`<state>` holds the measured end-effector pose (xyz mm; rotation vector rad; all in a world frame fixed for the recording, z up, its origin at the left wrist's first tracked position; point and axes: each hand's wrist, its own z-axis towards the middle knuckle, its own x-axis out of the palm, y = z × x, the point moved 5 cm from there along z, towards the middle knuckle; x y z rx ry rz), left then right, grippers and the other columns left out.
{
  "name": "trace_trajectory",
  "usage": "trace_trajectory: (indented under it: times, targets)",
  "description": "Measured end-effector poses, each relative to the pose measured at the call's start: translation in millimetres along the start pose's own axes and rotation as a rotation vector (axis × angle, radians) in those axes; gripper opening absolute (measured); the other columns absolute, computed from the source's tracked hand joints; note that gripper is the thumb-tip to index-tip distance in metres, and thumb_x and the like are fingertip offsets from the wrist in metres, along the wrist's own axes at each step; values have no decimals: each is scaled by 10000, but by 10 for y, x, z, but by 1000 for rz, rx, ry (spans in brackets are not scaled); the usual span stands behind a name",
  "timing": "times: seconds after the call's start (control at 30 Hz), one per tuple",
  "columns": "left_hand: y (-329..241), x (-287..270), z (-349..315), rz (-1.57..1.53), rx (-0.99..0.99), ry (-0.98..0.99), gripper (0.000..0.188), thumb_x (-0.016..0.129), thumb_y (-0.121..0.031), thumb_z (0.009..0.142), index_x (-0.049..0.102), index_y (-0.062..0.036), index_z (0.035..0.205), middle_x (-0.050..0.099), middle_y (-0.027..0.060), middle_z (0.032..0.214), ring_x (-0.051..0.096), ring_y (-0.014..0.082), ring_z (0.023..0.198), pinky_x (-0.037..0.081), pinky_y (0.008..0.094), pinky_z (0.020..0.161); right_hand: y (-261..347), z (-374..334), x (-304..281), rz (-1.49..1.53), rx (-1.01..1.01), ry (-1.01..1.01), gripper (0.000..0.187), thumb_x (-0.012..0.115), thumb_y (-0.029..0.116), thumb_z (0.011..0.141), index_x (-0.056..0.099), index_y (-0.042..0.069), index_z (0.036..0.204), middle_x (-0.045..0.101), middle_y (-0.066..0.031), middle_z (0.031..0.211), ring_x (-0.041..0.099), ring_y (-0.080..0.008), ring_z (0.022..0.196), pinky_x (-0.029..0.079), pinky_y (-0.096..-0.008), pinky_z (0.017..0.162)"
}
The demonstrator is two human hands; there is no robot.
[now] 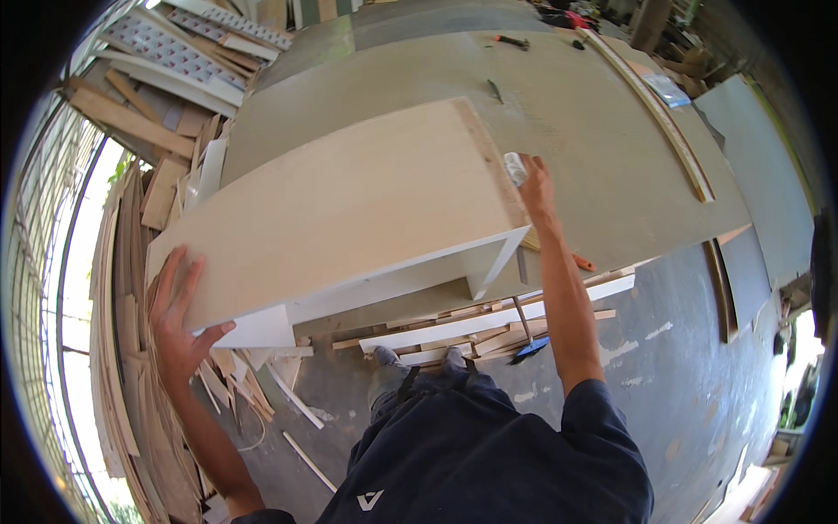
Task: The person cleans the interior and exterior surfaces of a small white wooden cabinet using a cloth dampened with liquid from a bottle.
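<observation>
A long cabinet box [340,192] with a bare plywood top and white inner faces lies on the workbench, its open side toward me. My left hand [182,301] grips its near left corner, fingers spread over the plywood and thumb against the front edge. Just beyond the right end of the box, my right hand [537,183] is closed round a small white object [516,168]. The fingers hide much of that object, and its kind cannot be made out. Below my right forearm, an orange-handled tool [583,262] lies at the bench's near edge.
The broad workbench [594,157] carries a dark-handled tool [512,41] at the far side and a long wooden strip [655,113] at the right. Timber offcuts [131,306] stack up on the left. White and wooden strips [497,327] and a blue-headed brush [530,349] lie near my feet.
</observation>
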<state>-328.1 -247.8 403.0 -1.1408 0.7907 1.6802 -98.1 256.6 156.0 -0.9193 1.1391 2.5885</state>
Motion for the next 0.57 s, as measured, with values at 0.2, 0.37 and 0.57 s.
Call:
trace_trajectory:
  times: [0.2, 0.37, 0.57]
  targets:
    - [135, 44, 373, 3, -20, 73, 958, 744, -698, 736, 559, -113, 1472, 490, 213, 1517, 503, 440, 1353, 359, 514, 1144, -314, 70, -59, 104, -24, 39, 532, 859, 148, 720, 670, 19, 1199, 654, -209, 1127, 630, -403, 1051, 521, -460, 909]
    - [374, -1, 671, -118, 5, 132, 931, 650, -750, 798, 537, -147, 1498, 497, 233, 1498, 511, 447, 1331, 347, 503, 1144, -600, -9, -125, 322, 294, -121, 496, 824, 311, 830, 678, 19, 1202, 689, -136, 1075, 666, -255, 904, 542, -388, 808]
    - [665, 3, 1055, -321, 6, 284, 718, 634, -501, 881, 546, -142, 1496, 509, 220, 1495, 507, 400, 1352, 356, 446, 1151, -1009, -251, -285, 739, 588, -239, 447, 681, 374, 931, 671, 96, 1281, 699, -138, 1143, 683, -198, 980, 542, -308, 832]
